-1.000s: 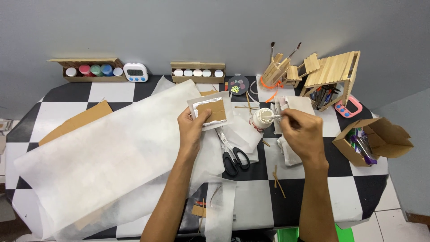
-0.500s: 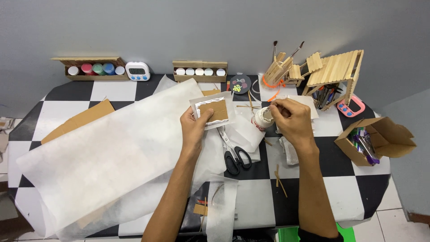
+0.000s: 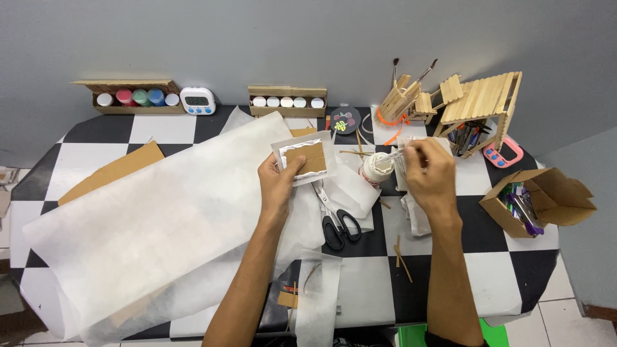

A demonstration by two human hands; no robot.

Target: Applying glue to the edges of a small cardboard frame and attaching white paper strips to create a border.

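My left hand (image 3: 277, 182) holds up a small brown cardboard square wrapped in white fabric (image 3: 304, 158), gripping it at its lower left corner. My right hand (image 3: 429, 173) pinches a thin stick (image 3: 393, 156) whose tip reaches into the open top of a small white glue bottle (image 3: 373, 169) standing on the table. Black-handled scissors (image 3: 335, 218) lie just below the cardboard piece, between my two forearms.
A large white fabric sheet (image 3: 154, 218) covers the left of the checkered table (image 3: 488, 270). Two wooden racks of paint jars (image 3: 135, 97) and a white timer (image 3: 196, 101) line the back wall. Popsicle-stick holders (image 3: 482, 103) and an open cardboard box (image 3: 540, 202) stand right.
My right hand has moved up and left from the table, bringing the stick to the glue bottle. My left hand has kept the cardboard piece nearly still.
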